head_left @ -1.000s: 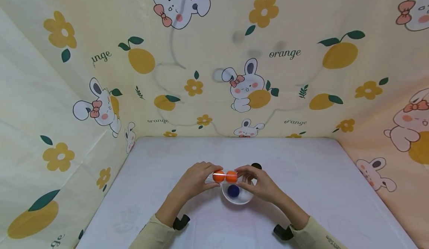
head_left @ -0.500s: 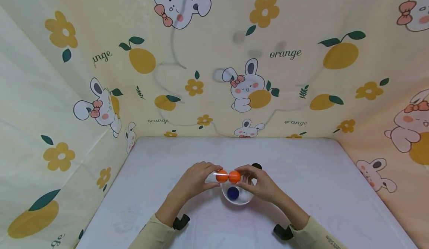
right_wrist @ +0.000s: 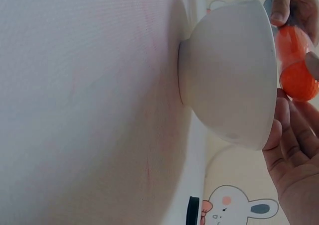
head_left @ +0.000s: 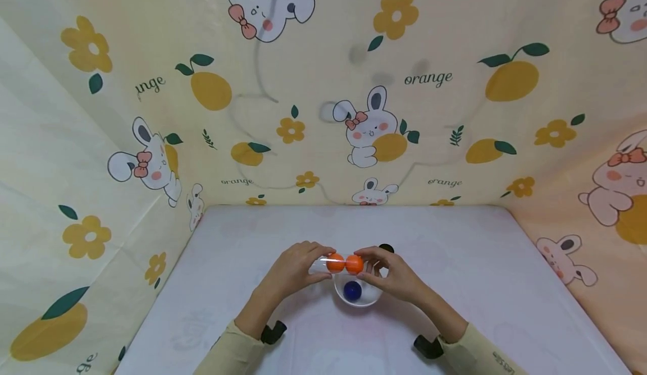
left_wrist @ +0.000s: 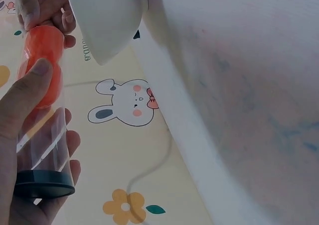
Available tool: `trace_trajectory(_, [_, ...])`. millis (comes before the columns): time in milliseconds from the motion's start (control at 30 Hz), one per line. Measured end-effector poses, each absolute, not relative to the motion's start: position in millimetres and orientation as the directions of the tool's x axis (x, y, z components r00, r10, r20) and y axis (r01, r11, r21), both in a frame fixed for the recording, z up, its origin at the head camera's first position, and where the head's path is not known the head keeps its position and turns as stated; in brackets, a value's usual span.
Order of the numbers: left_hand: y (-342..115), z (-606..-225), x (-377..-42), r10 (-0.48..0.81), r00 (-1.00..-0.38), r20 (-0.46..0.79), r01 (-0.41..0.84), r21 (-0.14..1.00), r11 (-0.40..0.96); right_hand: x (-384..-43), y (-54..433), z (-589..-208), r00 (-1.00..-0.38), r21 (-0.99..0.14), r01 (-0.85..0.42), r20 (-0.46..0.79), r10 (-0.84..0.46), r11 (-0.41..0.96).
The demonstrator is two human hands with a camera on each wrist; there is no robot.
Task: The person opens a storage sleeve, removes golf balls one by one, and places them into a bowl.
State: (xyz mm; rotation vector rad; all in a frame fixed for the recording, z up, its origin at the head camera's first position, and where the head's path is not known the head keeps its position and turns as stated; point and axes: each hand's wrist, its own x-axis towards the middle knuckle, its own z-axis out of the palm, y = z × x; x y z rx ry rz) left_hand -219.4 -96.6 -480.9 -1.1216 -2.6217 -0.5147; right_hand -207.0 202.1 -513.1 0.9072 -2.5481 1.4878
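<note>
My left hand [head_left: 293, 268] grips a clear tube [left_wrist: 45, 145] with a black cap [left_wrist: 44, 183] on its near end in the left wrist view. One orange ball [head_left: 335, 263] sits inside the tube. A second orange ball [head_left: 355, 264] is at the tube's far end, where the fingertips of my right hand [head_left: 396, 275] pinch it. Whether that ball is partly inside the tube is hard to tell. Just below both hands stands a white bowl [right_wrist: 229, 70], holding a dark blue ball [head_left: 352, 291]. My right hand covers part of its rim.
Behind my right hand a round black lid [head_left: 386, 248] lies on the white-covered table [head_left: 253, 226]. Patterned cloth walls [head_left: 313, 156] rise at the back and both sides. Black wrist mounts [head_left: 273, 333] sit at the sleeves.
Both orange balls have shifted slightly to the right, so more clear tube shows at their left. My hands hardly move, and the bowl stays where it was.
</note>
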Motion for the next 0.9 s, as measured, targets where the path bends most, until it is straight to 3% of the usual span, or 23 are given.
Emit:
trace_trajectory(167, [-96.7,-480.4,-221.0,0.654,-0.659,0.372,0.747,0.225,0.625,-207.1,202.5,-510.0,-0.831,-0.78,-0.502,0.316,-0.458,0.373])
trace_trajectory(900, [-97.5,-479.3,-220.5,0.633,-0.689,0.354,0.723,0.275,0.633,-204.7,209.1,-506.2,-0.858,-0.773,-0.474,0.296,-0.421,0.422])
